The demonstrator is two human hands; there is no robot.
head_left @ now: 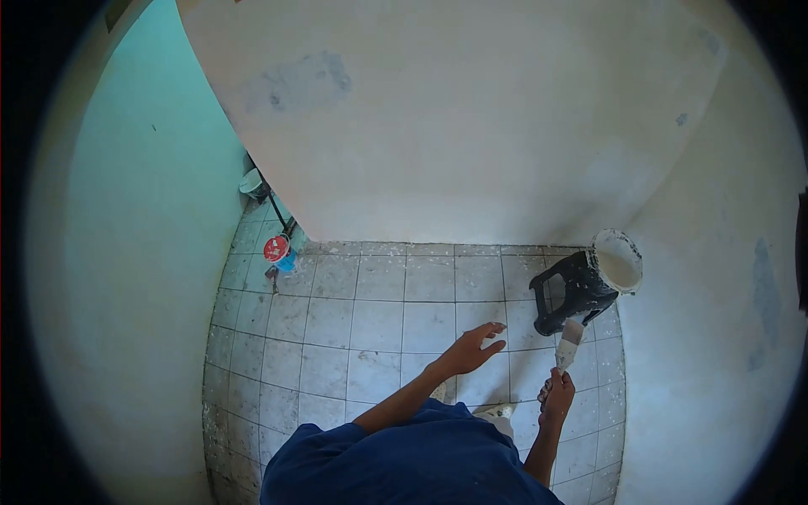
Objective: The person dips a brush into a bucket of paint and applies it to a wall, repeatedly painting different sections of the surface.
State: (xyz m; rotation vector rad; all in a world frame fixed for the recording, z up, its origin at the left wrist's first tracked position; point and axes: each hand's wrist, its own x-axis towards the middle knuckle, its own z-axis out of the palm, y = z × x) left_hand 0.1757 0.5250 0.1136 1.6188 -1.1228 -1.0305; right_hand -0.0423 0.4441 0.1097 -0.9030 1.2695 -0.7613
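My right hand [556,396] is closed round the handle of a putty knife [570,343], its wide blade pointing up and away from me. Just beyond the blade stands a black plastic stool [572,290], and on it rests a white bucket [619,261] with pale paste inside and smears on its rim. My left hand [473,350] is over the floor to the left of the stool, fingers apart, holding nothing.
Walls [471,126] with grey patches rise ahead and on the right. On the tiled floor [379,324] at the far left stand a blue container with a red lid [276,248] and a small white bucket [251,182], beside a dark pole [276,209].
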